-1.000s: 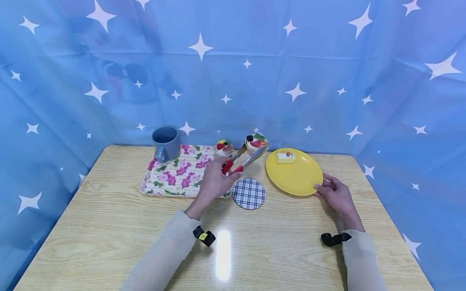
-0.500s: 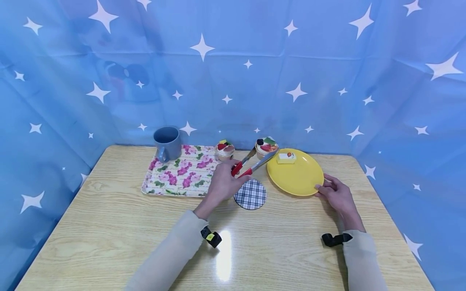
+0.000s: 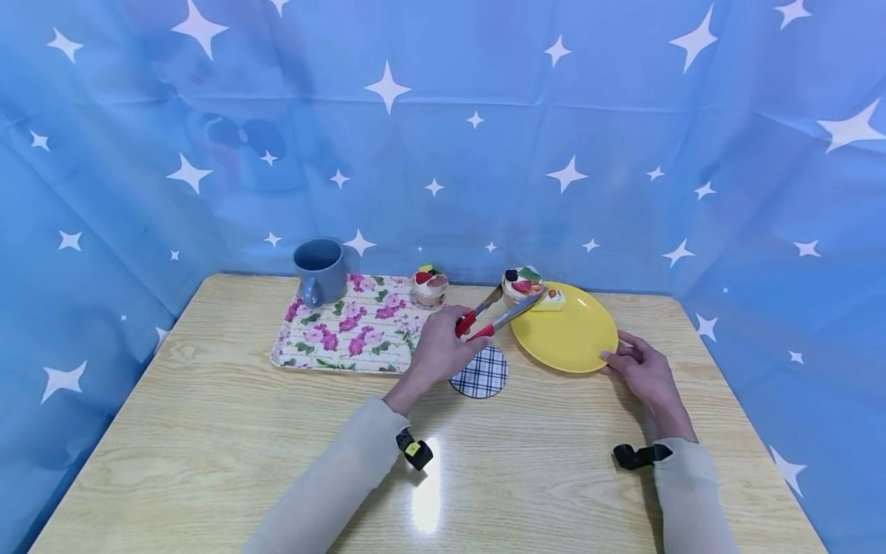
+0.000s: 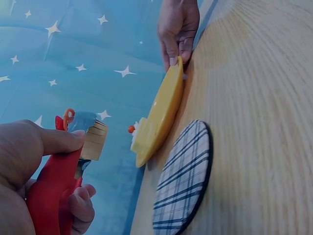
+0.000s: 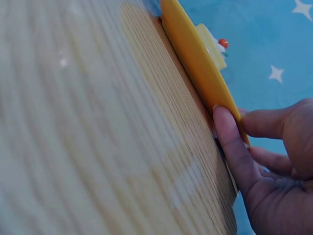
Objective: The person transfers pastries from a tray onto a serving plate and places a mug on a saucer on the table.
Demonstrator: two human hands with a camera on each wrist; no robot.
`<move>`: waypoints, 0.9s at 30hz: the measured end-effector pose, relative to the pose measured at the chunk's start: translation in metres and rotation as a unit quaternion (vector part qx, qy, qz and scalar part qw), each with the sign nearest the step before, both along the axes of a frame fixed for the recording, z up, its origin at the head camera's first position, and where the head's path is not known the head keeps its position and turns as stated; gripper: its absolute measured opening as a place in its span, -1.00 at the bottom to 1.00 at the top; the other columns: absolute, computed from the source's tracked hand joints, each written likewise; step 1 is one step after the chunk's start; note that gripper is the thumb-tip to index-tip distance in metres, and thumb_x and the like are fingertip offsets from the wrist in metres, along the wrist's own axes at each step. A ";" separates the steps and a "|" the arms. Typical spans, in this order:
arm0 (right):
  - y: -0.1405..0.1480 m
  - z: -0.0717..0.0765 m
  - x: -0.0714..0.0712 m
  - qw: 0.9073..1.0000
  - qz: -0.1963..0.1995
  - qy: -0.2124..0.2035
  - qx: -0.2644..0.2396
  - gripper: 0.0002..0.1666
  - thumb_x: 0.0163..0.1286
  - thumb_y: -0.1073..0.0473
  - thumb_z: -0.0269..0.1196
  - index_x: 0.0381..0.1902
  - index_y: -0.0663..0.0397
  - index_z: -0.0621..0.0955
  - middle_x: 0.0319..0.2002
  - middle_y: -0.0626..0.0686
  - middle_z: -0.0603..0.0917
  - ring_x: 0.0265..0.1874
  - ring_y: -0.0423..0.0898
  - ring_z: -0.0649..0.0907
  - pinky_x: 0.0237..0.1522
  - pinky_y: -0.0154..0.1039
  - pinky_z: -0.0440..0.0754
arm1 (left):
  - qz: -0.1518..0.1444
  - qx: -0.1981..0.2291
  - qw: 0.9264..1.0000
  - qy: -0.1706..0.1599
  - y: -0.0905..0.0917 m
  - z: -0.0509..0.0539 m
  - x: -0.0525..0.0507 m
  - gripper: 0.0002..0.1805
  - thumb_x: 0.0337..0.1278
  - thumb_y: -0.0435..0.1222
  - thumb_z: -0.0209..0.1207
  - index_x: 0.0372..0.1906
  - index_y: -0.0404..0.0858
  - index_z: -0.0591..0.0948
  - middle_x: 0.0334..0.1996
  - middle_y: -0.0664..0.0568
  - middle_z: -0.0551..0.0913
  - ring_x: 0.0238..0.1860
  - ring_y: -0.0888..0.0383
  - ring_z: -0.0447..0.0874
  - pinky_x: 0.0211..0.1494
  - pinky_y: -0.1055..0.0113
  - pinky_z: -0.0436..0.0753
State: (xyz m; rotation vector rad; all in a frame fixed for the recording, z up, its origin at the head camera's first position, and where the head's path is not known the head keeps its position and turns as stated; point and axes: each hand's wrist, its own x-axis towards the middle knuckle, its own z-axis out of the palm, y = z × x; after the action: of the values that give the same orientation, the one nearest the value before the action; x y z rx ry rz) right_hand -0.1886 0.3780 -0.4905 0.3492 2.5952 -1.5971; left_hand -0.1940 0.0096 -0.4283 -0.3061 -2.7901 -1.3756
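My left hand [image 3: 443, 348] grips red-handled metal tongs [image 3: 482, 331], whose arms hold a fruit-topped cupcake [image 3: 519, 285] at the left rim of a yellow plate [image 3: 571, 338]. In the left wrist view the cupcake [image 4: 95, 139] shows past the thumb, above the red handle [image 4: 49, 196]. On the plate sits a small yellow-and-white cake piece [image 3: 550, 302], partly behind the cupcake in the head view. My right hand [image 3: 647, 377] pinches the plate's right rim; in the right wrist view the thumb and fingers lie on either side of the plate [image 5: 195, 58].
A floral tray [image 3: 346, 331] stands at the left, with a blue mug [image 3: 321, 273] and a second cupcake [image 3: 430, 286] on it. The round plaid coaster [image 3: 484, 375] lies between tray and plate, partly under my left hand. A blue star-patterned curtain [image 3: 484, 215] hangs behind the table.
My left hand has moved right with the tongs and cupcake, away from the tray and up to the plate's left side. My right hand stays at the plate's rim.
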 end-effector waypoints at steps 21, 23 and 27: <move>0.001 -0.002 -0.001 1.000 -0.007 -0.001 0.007 -0.06 0.48 -0.02 0.30 0.62 0.15 0.14 0.10 0.14 0.55 -0.29 -0.42 0.72 -0.14 -0.40 0.72 | -0.030 -0.007 0.999 -0.038 0.032 -0.020 -0.006 -0.32 0.15 0.00 0.45 0.31 -0.20 0.58 0.04 -0.02 0.68 -0.06 0.12 0.58 -0.05 0.28 0.67; 0.002 -0.002 -0.002 1.000 -0.008 -0.001 0.006 -0.06 0.48 -0.03 0.30 0.62 0.15 0.14 0.11 0.14 0.55 -0.28 -0.42 0.72 -0.14 -0.40 0.72 | -0.034 -0.011 0.999 -0.038 0.034 -0.022 -0.006 -0.33 0.16 0.00 0.44 0.32 -0.20 0.58 0.04 -0.02 0.68 -0.07 0.13 0.57 -0.05 0.29 0.65; 0.002 -0.003 -0.002 1.000 -0.010 -0.002 0.006 -0.05 0.48 -0.04 0.30 0.62 0.14 0.14 0.13 0.16 0.55 -0.28 -0.42 0.72 -0.14 -0.40 0.72 | -0.040 -0.020 0.998 -0.039 0.039 -0.024 -0.006 -0.34 0.16 0.01 0.44 0.31 -0.18 0.59 0.02 0.00 0.68 -0.12 0.15 0.56 -0.11 0.34 0.63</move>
State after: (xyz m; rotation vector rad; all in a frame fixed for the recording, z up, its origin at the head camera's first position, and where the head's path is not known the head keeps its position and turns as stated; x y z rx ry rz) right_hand -0.1910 0.3798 -0.4938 0.3798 2.6060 -1.5863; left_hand -0.1999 0.0485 -0.4526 -0.3752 -2.9030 -1.3775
